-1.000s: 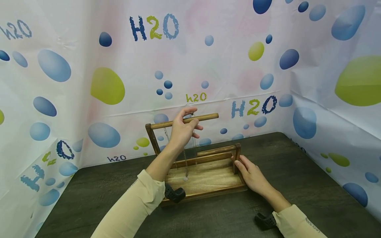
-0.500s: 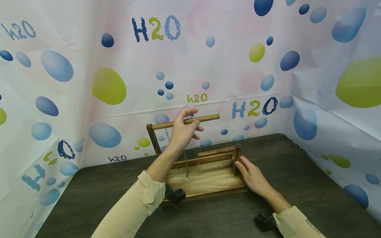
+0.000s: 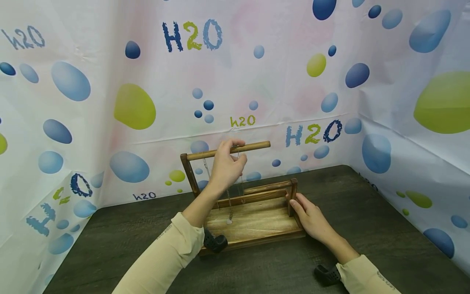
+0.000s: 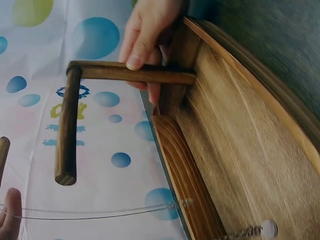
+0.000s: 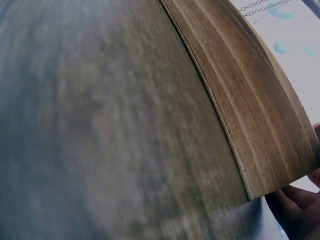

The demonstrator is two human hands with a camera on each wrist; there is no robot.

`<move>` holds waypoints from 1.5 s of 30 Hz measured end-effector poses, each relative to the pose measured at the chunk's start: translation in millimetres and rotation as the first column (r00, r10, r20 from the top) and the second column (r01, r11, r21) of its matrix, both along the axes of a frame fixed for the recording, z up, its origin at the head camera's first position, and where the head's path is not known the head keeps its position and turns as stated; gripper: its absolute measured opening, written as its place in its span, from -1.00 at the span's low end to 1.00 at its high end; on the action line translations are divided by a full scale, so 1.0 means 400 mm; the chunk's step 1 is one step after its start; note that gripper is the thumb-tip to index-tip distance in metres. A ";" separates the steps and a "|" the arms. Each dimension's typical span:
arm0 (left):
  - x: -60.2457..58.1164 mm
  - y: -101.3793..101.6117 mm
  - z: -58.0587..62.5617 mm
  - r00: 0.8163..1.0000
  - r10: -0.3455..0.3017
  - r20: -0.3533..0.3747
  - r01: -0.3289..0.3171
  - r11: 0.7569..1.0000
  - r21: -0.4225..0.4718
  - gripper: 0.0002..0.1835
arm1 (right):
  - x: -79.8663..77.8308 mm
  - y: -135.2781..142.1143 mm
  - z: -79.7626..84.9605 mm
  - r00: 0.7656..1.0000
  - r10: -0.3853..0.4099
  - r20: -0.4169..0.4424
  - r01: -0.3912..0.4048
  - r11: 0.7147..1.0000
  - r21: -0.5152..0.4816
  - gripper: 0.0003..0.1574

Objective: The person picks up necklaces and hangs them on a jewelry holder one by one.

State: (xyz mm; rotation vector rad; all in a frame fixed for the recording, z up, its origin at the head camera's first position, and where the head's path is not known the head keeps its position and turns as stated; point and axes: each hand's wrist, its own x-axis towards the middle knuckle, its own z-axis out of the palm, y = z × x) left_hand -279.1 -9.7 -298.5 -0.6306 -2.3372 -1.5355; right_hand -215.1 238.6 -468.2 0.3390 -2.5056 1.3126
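A wooden jewelry stand (image 3: 253,218) has a tray base, a tall left arm and a low right arm. Over its upper bar (image 3: 258,145) lies my left hand (image 3: 225,167), the index finger bent across the top and the thumb apart below it. A fine necklace chain (image 3: 240,185) hangs from the bar beside the fingers. Another chain ends in a pale round pendant (image 3: 229,221) above the tray. My right hand (image 3: 312,216) grips the stand's right post (image 3: 292,196), thumb in front. In the left wrist view, that right hand (image 4: 152,37) holds the short arm (image 4: 135,74).
The stand rests on a dark wood-grain table (image 3: 147,241). Behind it hangs a white backdrop (image 3: 279,81) printed with coloured drops and lettering. Another chain (image 3: 206,167) hangs nearer the tall left post (image 3: 189,173).
My left hand has dropped slightly; its index finger has come down onto the bar and the thumb has moved below it. The right hand and stand have stayed put.
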 end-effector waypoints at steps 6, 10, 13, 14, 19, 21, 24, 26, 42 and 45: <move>0.009 0.000 -0.002 0.997 0.063 -0.053 -0.070 0.985 -0.157 -0.57 | 0.000 0.001 -0.002 1.000 0.002 0.003 -0.002 1.000 -0.001 -0.55; 0.015 -0.001 0.001 0.996 0.069 -0.048 -0.077 0.977 -0.197 -0.55 | 0.000 0.000 -0.002 1.000 0.005 0.006 -0.005 1.000 -0.004 -0.54; 0.017 -0.002 0.002 0.997 0.066 -0.044 -0.073 0.976 -0.205 -0.55 | 0.000 0.000 -0.002 1.000 0.004 0.014 -0.003 1.000 -0.008 -0.52; 0.017 -0.002 0.001 0.997 0.063 -0.045 -0.071 0.977 -0.203 -0.55 | -0.001 0.000 -0.001 1.000 0.004 0.018 -0.004 1.000 -0.009 -0.52; 0.016 -0.004 -0.005 0.999 0.046 -0.029 -0.050 0.985 -0.168 -0.56 | -0.002 0.000 -0.003 1.000 0.000 0.004 0.000 1.000 -0.001 -0.56; 0.017 -0.006 -0.009 0.999 0.039 -0.027 -0.043 0.987 -0.154 -0.58 | -0.002 0.000 -0.003 1.000 0.001 -0.003 -0.001 1.000 0.000 -0.59; 0.020 -0.007 -0.015 0.999 0.023 -0.045 -0.029 0.991 -0.133 -0.60 | -0.002 0.001 -0.001 1.000 0.002 -0.008 -0.002 1.000 0.003 -0.60; 0.022 -0.008 -0.019 0.998 0.008 -0.062 -0.015 0.993 -0.116 -0.60 | -0.002 0.001 0.000 1.000 0.003 -0.002 -0.003 1.000 0.000 -0.60; 0.043 -0.035 -0.053 0.965 -0.099 -0.242 0.125 0.987 0.097 -0.61 | 0.000 -0.001 0.003 1.000 0.007 -0.004 -0.007 1.000 0.000 -0.57; 0.048 -0.042 -0.059 0.959 -0.107 -0.262 0.142 0.983 0.115 -0.60 | 0.000 -0.001 -0.001 1.000 0.006 -0.001 -0.006 1.000 -0.002 -0.56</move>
